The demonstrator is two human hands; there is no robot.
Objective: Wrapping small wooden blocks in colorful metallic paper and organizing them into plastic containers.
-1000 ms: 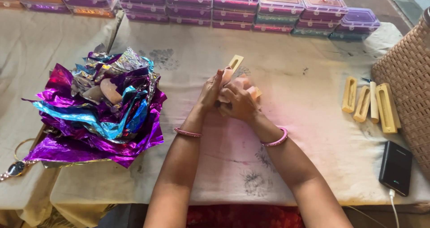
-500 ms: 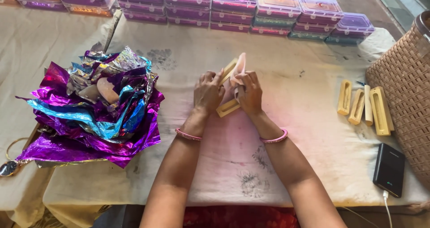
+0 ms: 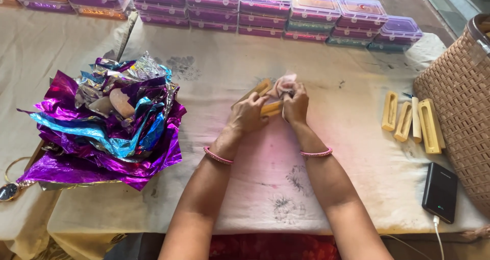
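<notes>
foil heap [image 3: 107,122], lidded boxes [image 3: 265,7], woven basket [image 3: 459,101]

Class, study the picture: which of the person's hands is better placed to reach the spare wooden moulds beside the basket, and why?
Right, probably. The right hand is nearer the spare wooden moulds, which lie on its side by the basket. The left hand grips the wooden mould and would cross over.

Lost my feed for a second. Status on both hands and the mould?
Left hand grip shut on wooden mould. Right hand pinching pale pink piece at mould's top. Foil pile to the left, spare moulds to the right, both apart from hands.
</notes>
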